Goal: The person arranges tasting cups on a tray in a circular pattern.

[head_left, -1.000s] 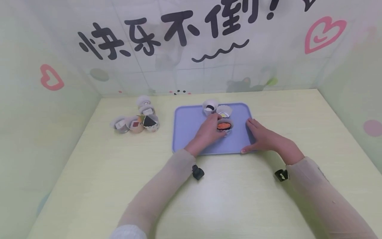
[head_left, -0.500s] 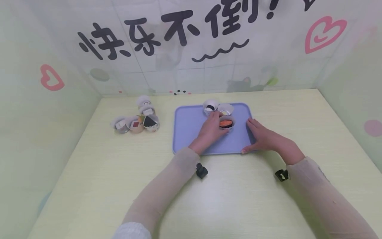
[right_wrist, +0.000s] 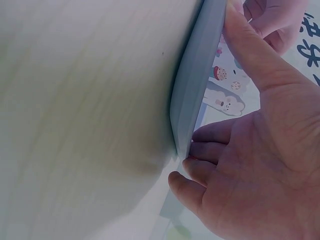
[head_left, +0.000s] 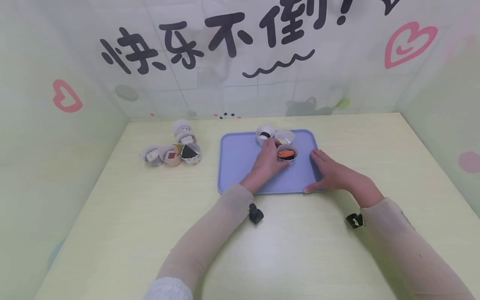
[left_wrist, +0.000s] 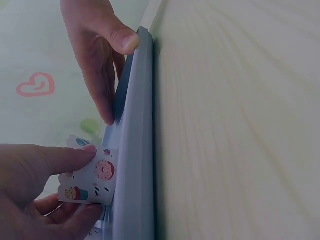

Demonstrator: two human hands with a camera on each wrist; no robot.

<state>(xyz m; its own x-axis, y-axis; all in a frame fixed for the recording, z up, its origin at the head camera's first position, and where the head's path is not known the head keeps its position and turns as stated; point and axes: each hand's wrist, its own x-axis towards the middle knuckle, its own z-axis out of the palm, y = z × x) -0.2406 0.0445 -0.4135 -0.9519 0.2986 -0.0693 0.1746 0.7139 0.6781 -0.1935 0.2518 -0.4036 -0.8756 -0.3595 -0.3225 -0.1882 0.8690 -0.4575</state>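
On the blue tray [head_left: 240,166], my left hand [head_left: 267,161] pinches a paper cupcake liner [left_wrist: 95,175] printed with donuts and cupcakes, thumb on one side and fingers on the other. An orange-topped sushi piece [head_left: 286,154] with a dark band sits inside it. Just behind stand two more liners, one [head_left: 266,134] with a black-banded white piece, the other [head_left: 285,136] with a white and yellow piece partly hidden by my fingers. My right hand [head_left: 331,171] spans the tray's front right corner, thumb on the front rim and rather straight fingers along the right side.
Left of the tray, several filled liners stand grouped on the pale wooden table [head_left: 142,233], among them one with a black triangular piece [head_left: 190,152] and one with a dark red square [head_left: 172,156]. A printed curtain [head_left: 221,96] rises behind the table.
My left hand has slid a little to the right and back with the orange-topped sushi's liner, closer to the two liners behind. My right hand stays at the tray's corner.
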